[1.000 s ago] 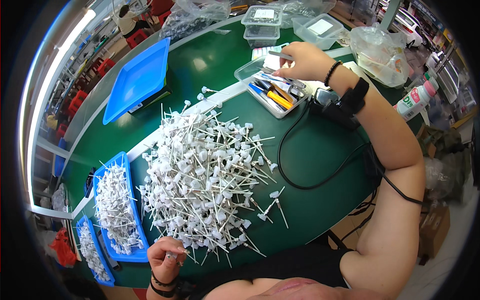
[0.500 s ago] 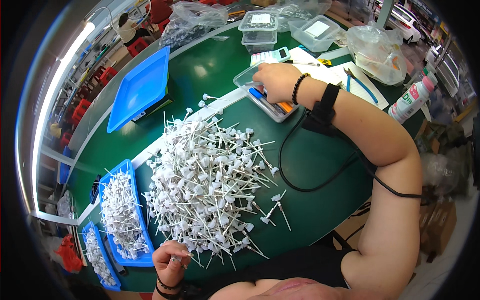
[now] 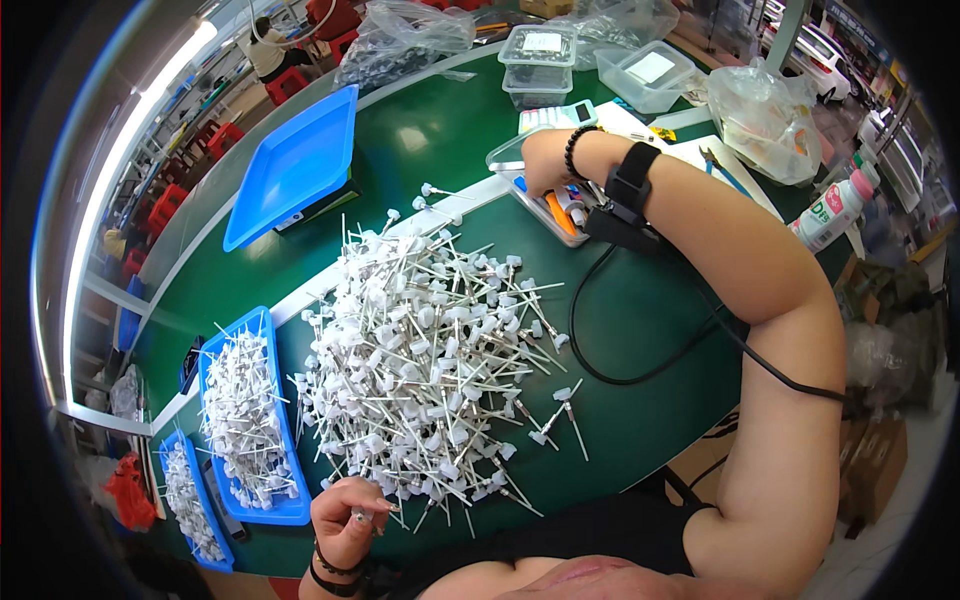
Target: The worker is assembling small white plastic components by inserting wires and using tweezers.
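A large heap of small white plastic parts with thin stems [image 3: 420, 350] lies on the green table in front of me. At its near left edge is my left hand [image 3: 345, 520], its fingers curled closed. Something small and shiny shows by these fingertips, too small to name. My right hand [image 3: 552, 160] reaches over the far side of the heap into a see-through plastic box [image 3: 572, 239]. An orange tool handle or marker [image 3: 559, 212] and other slim items lie in that box. The right fingertips are hidden behind the hand and among these items.
Two blue trays of white parts, a larger one [image 3: 290, 508] and a smaller one [image 3: 205, 500], stand at left. Farther back are a blue tray [image 3: 300, 165], lidded boxes [image 3: 538, 75], pliers [image 3: 725, 172] and a bottle [image 3: 835, 208]. A black cable [image 3: 640, 381] loops from my right wrist.
My right hand has turned and sunk deeper into the plastic box, and the items in it have shifted. My left hand stays curled beside the heap. The whole view has shifted slightly.
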Tool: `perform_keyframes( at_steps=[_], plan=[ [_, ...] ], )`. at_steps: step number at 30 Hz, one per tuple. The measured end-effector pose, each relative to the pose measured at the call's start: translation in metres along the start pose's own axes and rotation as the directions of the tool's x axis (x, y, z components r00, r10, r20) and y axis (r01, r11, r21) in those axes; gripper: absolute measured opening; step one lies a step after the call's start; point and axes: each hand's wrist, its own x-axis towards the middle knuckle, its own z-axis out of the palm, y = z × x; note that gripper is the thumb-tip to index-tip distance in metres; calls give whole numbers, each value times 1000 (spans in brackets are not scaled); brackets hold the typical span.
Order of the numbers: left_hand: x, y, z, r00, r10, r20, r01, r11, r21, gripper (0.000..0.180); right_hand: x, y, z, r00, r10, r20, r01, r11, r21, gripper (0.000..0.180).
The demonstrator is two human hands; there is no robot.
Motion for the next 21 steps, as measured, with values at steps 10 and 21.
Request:
perform_keyframes(
  at_steps=[10,21],
  plan=[
    [-2,6,-2,998,12,54,-15,999,50,32,15,3,-4,985,81,152,-114,968,222,26],
    [-1,8,-3,995,-10,96,2,997,79,26,2,35,-1,983,-85,165,-66,671,738,26]
  ],
)
